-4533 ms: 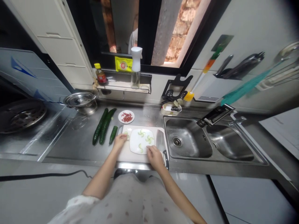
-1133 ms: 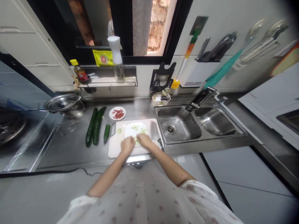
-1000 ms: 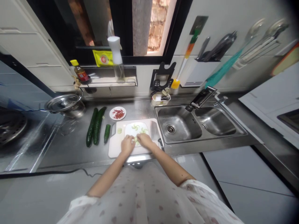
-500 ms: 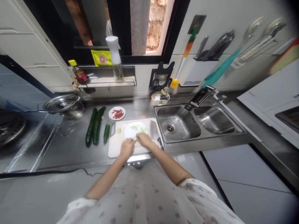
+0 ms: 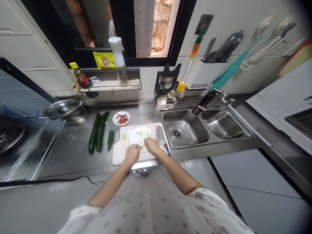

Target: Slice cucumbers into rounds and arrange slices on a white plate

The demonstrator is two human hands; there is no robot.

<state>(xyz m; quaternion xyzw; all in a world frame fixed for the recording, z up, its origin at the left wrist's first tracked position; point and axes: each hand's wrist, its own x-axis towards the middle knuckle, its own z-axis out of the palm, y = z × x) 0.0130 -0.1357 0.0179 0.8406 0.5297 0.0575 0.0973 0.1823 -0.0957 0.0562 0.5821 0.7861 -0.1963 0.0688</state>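
A white plate [image 5: 137, 134] with thin cucumber slices [image 5: 140, 131] sits on a white cutting board [image 5: 118, 153]. My left hand [image 5: 131, 152] and my right hand [image 5: 151, 145] meet over the plate's near edge. Both have their fingers curled down around a few green slices [image 5: 141, 148] lying between them. The right fingertips pinch one of these slices. What the left fingers hold is too small to make out. A cleaver [image 5: 160, 132] lies on the board's right side, close to my right hand.
Two whole cucumbers [image 5: 94, 138] and a short piece [image 5: 110, 139] lie left of the board. Behind it is a small dish of chopped red bits [image 5: 121, 118]. A lidded pot [image 5: 63, 109] stands far left, and a double sink [image 5: 185, 130] is on the right.
4.5 s ago my hands were apart at the plate's two sides; they now sit together at its near edge. Over the last second they barely moved, while the view drifted slightly.
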